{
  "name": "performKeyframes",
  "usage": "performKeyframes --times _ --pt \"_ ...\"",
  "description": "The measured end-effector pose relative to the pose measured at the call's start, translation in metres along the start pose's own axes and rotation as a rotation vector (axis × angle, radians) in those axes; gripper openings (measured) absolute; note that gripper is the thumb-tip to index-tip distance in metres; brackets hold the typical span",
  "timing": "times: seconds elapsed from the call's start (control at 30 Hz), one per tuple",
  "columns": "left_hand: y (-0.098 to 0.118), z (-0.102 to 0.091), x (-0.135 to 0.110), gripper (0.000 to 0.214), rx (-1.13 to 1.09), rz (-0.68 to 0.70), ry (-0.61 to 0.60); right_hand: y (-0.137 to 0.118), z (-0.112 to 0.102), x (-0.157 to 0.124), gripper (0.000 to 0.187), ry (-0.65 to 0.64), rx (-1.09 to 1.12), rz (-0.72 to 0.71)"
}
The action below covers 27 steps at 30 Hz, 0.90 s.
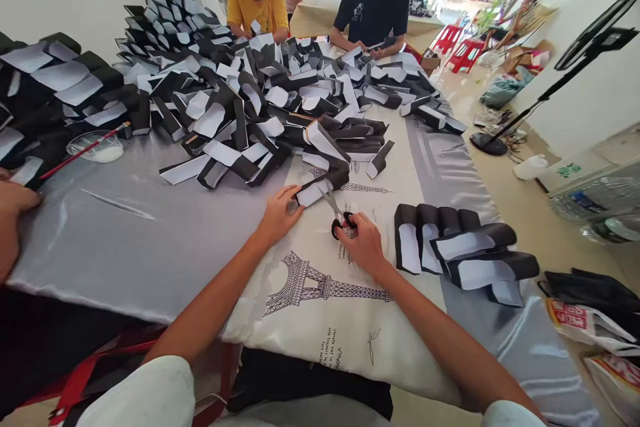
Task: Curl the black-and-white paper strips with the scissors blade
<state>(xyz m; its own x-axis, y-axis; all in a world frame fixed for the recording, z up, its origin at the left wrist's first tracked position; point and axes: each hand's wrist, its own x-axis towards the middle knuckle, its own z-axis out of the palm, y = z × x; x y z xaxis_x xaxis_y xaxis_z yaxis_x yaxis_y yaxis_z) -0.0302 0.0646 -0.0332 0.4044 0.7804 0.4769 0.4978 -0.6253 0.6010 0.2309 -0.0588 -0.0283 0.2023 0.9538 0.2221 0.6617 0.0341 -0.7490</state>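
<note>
My left hand (281,215) holds the near end of a folded black-and-white paper piece (327,185) down on the table, fingers closed on its edge. In my right hand (365,243) is a pair of scissors (340,213) with black handles, fingers through the loops. Its blades are spread and reach the white face of the piece. Beneath lies a cream cloth (300,327) printed with Eiffel towers. Right of my right hand, several similar black-and-white pieces (450,243) lie in a row, some stacked on top.
A large heap of black-and-white pieces (260,93) covers the table's far side. At left, a bowl (100,147) of white paste has a red brush (85,150) across it; another person's hand (17,200) is beside it. Two people sit opposite. A black fan (540,93) stands at right.
</note>
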Motion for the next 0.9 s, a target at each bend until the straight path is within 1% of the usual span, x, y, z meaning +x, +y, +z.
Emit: performKeyframes --times 0.1,0.17,0.3,0.43,0.53,0.67,0.77,0.9 --pt "0.004 -0.004 -0.004 0.052 -0.078 -0.025 -0.078 0.002 0.0 0.001 0.023 -0.011 -0.012 0.006" --pt "0.003 -0.009 -0.005 0.055 -0.074 -0.026 -0.116 0.004 -0.001 0.002 0.024 -0.031 -0.013 -0.016" --pt "-0.001 -0.017 -0.005 0.059 -0.008 -0.021 -0.144 0.006 -0.004 0.004 0.029 -0.065 -0.021 -0.055" --pt "-0.005 -0.021 -0.007 0.061 0.036 -0.02 -0.171 0.005 -0.012 0.002 0.031 -0.082 -0.051 -0.048" --pt "-0.006 -0.018 -0.007 0.065 0.037 0.006 -0.141 0.003 -0.018 -0.005 0.028 -0.067 -0.137 -0.033" --pt "-0.005 -0.015 -0.006 0.055 0.007 -0.008 -0.063 0.004 -0.02 -0.012 0.029 -0.016 -0.255 -0.002" --pt "-0.004 -0.017 -0.006 0.056 -0.002 -0.018 -0.022 0.008 -0.017 -0.012 0.027 -0.039 -0.263 -0.021" --pt "0.0 -0.018 -0.005 0.053 -0.037 -0.029 0.023 0.013 -0.015 -0.011 0.027 -0.085 -0.27 -0.058"
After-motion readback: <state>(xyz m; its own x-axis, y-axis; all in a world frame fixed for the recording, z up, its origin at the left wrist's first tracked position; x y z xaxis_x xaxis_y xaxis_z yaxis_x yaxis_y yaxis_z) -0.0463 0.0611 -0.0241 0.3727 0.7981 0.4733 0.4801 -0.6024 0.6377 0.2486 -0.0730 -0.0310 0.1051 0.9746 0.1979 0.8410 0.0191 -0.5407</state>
